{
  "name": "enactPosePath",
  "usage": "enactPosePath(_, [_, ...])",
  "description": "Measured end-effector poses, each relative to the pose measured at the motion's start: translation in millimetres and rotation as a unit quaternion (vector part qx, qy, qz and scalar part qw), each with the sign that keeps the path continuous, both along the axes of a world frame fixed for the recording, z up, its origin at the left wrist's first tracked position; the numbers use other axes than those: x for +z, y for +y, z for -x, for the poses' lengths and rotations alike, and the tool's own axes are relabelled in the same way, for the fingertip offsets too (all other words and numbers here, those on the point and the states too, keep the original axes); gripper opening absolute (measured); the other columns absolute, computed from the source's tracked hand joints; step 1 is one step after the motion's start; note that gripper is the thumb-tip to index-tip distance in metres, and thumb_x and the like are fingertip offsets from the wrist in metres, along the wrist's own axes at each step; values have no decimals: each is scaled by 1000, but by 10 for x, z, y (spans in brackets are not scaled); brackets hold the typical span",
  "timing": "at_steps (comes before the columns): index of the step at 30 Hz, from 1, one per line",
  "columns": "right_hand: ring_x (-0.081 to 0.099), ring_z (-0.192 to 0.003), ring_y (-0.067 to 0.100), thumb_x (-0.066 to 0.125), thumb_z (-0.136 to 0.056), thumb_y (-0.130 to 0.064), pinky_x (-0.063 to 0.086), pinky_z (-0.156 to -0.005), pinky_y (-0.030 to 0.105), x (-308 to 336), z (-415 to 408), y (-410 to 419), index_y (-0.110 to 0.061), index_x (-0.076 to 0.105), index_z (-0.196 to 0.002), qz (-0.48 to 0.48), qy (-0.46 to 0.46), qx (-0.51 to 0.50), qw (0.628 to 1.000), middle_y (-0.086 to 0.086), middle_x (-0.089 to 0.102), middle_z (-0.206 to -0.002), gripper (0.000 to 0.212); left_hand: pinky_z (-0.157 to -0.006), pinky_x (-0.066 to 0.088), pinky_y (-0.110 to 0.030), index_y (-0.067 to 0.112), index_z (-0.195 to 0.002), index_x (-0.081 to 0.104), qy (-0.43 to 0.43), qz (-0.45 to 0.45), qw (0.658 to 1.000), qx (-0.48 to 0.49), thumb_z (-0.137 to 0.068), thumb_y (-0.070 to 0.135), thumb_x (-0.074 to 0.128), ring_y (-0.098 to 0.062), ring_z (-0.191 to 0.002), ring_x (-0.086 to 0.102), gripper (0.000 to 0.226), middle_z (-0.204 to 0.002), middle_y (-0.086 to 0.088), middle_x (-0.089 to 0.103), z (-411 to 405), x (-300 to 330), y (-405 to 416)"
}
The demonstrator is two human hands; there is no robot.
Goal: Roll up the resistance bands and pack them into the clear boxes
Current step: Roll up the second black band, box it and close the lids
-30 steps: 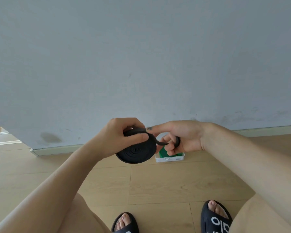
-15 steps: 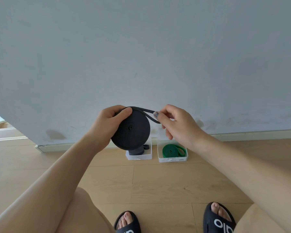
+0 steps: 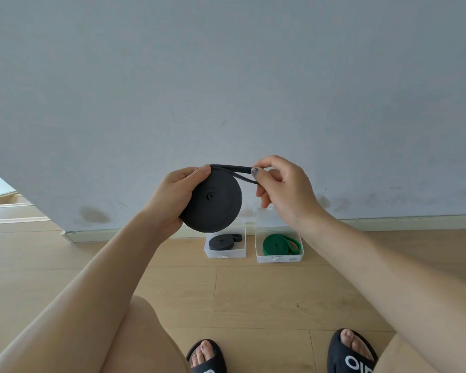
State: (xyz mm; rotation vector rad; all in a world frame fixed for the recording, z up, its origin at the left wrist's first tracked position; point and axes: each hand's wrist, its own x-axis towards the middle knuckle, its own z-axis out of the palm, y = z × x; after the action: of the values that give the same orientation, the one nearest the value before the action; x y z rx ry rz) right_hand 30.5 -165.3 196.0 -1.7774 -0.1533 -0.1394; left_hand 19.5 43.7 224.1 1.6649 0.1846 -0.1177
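My left hand (image 3: 172, 195) grips a black resistance band (image 3: 213, 203) wound into a flat, tight coil, held upright in front of the wall. My right hand (image 3: 283, 187) pinches the band's loose end loop, which stretches out from the top of the coil. On the floor below stand two clear boxes against the wall. The left clear box (image 3: 225, 253) holds a smaller black rolled band (image 3: 221, 242). The right clear box (image 3: 280, 257) holds a green rolled band (image 3: 279, 244). Both boxes are open at the top.
A grey wall (image 3: 226, 90) with a pale skirting board (image 3: 401, 222) rises right behind the boxes. The floor is light wood planks (image 3: 267, 300). My feet in black slippers (image 3: 353, 354) stand near the bottom edge, and my bent left knee (image 3: 140, 332) sits low in the middle.
Both hands have lifted the black coil higher and turned its flat face toward me. The right hand now pulls the end loop out from the coil's top. The two boxes have come into sight below.
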Motion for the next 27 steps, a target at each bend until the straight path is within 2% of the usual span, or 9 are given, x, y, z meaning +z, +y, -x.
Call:
enactPosePath(6, [57,-51,11,59,-104,-22,45,-55,19,-28,143,27,-19,66,-92,64,-50,-4,997,5,67,-69,14,-74,56,-33,4,-116,73,1,-4,1000,5,-103,36,59,-24,-89,71,37,-108,-14,76,-5,-5,-10])
enactPosePath(8, [57,-52,10,56,-105,-22,45,-55,15,-75,276,127,-17,62,-92,39,-33,-1,999,7,68,-71,15,-73,55,-33,2,-114,72,1,-8,1000,16,-103,35,59,-24,-87,70,37,-103,-15,75,-4,-20,-54])
enactPosePath(11, [56,-54,9,53,-105,-22,45,-55,17,-75,368,214,-16,59,-90,-9,-9,-36,999,6,67,-71,18,-68,55,-30,6,-105,74,-13,-12,1000,22,-103,33,60,-21,-80,69,31,-91,-6,74,-7,-12,-124])
enactPosePath(16, [53,-57,6,56,-104,-26,45,-63,28,29,326,101,-19,61,-88,-10,-18,-61,998,8,67,-70,19,-69,55,-31,13,-95,75,-39,-21,999,15,-103,34,61,-18,-76,70,27,-84,-1,75,-9,23,-152])
enactPosePath(18, [54,-59,7,55,-105,-26,48,-63,28,-22,414,139,-18,60,-89,-9,-12,-52,999,7,68,-73,19,-70,56,-32,13,-95,75,-38,-23,999,17,-103,34,61,-19,-77,70,27,-86,-3,76,-5,9,-180])
enactPosePath(22, [58,-59,10,51,-107,-24,54,-66,36,-138,543,193,-17,60,-98,-25,3,-68,997,9,68,-78,14,-80,58,-40,10,-97,76,-26,-32,999,31,-102,34,61,-26,-83,70,28,-94,-11,76,-14,-46,-280])
enactPosePath(25, [62,-58,12,55,-105,-26,53,-56,27,-109,528,154,-14,59,-104,-53,1,-91,994,1,65,-82,13,-87,58,-44,7,-101,75,-20,-39,998,37,-102,34,61,-28,-88,70,31,-103,-17,76,-68,-94,-420])
enactPosePath(27, [61,-53,13,58,-104,-29,48,-49,21,-103,481,147,-13,57,-108,-67,16,-109,992,-5,62,-81,16,-81,58,-40,8,-97,74,-17,-47,998,38,-102,35,60,-27,-85,69,30,-96,-14,75,-131,-96,-530])
